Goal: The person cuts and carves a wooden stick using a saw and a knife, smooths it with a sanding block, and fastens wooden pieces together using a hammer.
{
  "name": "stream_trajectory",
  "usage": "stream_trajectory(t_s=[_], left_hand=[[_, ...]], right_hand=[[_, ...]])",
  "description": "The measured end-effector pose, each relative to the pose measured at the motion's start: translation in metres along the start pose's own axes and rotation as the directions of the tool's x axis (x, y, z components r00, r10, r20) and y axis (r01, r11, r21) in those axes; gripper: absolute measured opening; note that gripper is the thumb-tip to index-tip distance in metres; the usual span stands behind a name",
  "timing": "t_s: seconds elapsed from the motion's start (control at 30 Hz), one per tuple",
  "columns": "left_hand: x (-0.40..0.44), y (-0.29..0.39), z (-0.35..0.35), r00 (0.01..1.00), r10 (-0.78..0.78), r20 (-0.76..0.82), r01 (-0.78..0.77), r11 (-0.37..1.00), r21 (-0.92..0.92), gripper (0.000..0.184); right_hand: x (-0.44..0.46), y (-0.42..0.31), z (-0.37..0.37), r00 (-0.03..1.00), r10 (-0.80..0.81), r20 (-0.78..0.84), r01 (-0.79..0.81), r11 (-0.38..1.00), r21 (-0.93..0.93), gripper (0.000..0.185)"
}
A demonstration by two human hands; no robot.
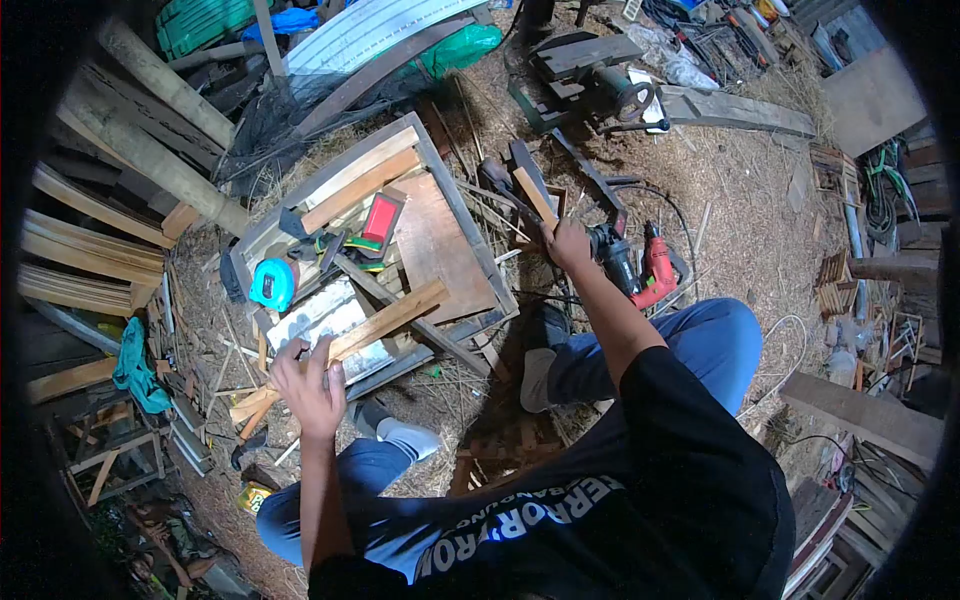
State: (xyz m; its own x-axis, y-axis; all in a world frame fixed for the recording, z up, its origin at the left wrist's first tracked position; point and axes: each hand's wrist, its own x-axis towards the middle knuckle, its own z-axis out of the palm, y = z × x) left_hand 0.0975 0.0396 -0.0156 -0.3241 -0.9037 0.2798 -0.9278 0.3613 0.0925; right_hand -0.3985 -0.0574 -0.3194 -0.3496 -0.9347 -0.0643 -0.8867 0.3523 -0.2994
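My left hand (309, 385) is closed around a long wooden strip (390, 320), which slants up to the right over the low wooden frame (440, 150). Out to the right, my right hand (567, 245) grips the lower end of a short wooden piece (535, 196). Beside that hand lie a dark power tool (615, 262) and a red drill (657, 268). On the framed surface are a teal tape measure (273, 284), a red block (380, 217), a brown board (440, 250) and a grey wooden bar (410, 315) lying crosswise.
A bench machine (600, 85) stands at the top, with a long plank (740, 110) to its right. Curved wooden pieces (90, 245) are stacked at the left. Shavings, sticks and a cable cover the ground. My bent legs flank the near side.
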Motion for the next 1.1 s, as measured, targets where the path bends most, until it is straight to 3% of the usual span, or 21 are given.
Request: stream_trajectory(t_s=[0.13,0.23,0.27,0.37,0.43,0.47,0.5,0.57,0.63,0.7,0.8,0.93,1.03,1.1], left_hand=[[-0.001,0.001,-0.001,1.000,-0.016,-0.009,0.016,1.000,-0.008,0.039],[-0.001,0.000,-0.001,0.999,0.002,-0.041,-0.002,1.000,-0.012,0.038],[0.001,0.002,-0.003,0.998,0.021,-0.060,-0.022,0.999,-0.025,0.037],[0.001,0.004,-0.006,0.998,-0.007,-0.064,0.003,0.998,-0.060,0.036],[0.000,0.005,-0.011,0.998,-0.001,-0.065,-0.005,0.996,-0.091,0.037],[0.000,0.004,-0.011,0.998,0.008,-0.065,-0.014,0.995,-0.099,0.037],[0.000,0.003,-0.013,0.998,0.017,-0.066,-0.024,0.994,-0.106,0.038],[-0.001,0.003,-0.021,0.997,0.015,-0.070,-0.026,0.989,-0.148,0.037],[-0.005,0.001,-0.023,0.999,-0.015,-0.050,0.006,0.983,-0.183,0.034],[-0.009,0.000,-0.021,0.996,-0.011,-0.088,-0.006,0.981,-0.195,0.036],[-0.006,0.006,-0.025,0.990,0.021,-0.136,-0.052,0.973,-0.224,0.043],[0.002,0.016,-0.015,0.981,0.119,-0.154,-0.157,0.951,-0.264,0.052],[0.004,0.005,-0.011,0.984,0.079,-0.162,-0.136,0.917,-0.375,0.058],[0.002,-0.004,-0.010,0.981,0.027,-0.191,-0.113,0.883,-0.455,0.065]], right_hand=[[0.001,-0.011,-0.016,0.967,-0.108,-0.232,0.085,0.991,-0.107,0.058],[0.020,-0.048,-0.067,0.987,-0.024,-0.159,0.048,0.987,0.152,0.049],[0.022,-0.067,-0.089,0.982,-0.005,-0.188,0.049,0.972,0.229,0.035],[-0.022,-0.140,-0.193,0.895,-0.095,-0.436,0.322,0.815,0.481,0.023],[-0.072,-0.178,-0.233,0.831,-0.183,-0.525,0.486,0.699,0.525,0.012],[-0.096,-0.181,-0.228,0.908,-0.206,-0.364,0.393,0.717,0.576,0.009],[-0.124,-0.188,-0.237,0.824,-0.392,-0.408,0.564,0.624,0.541,0.008],[-0.170,-0.197,-0.222,0.821,-0.526,-0.223,0.560,0.665,0.493,0.020],[-0.202,-0.209,-0.218,0.788,-0.572,-0.228,0.614,0.700,0.365,0.036],[-0.210,-0.216,-0.210,0.828,-0.558,-0.057,0.540,0.765,0.351,0.034],[-0.202,-0.214,-0.181,0.864,-0.504,-0.001,0.474,0.811,0.344,0.032],[-0.210,-0.219,-0.208,0.858,-0.500,-0.115,0.511,0.812,0.282,0.022],[-0.207,-0.208,-0.212,0.798,-0.532,-0.284,0.597,0.764,0.244,0.024],[-0.210,-0.203,-0.217,0.836,-0.445,-0.322,0.529,0.809,0.255,0.020]])
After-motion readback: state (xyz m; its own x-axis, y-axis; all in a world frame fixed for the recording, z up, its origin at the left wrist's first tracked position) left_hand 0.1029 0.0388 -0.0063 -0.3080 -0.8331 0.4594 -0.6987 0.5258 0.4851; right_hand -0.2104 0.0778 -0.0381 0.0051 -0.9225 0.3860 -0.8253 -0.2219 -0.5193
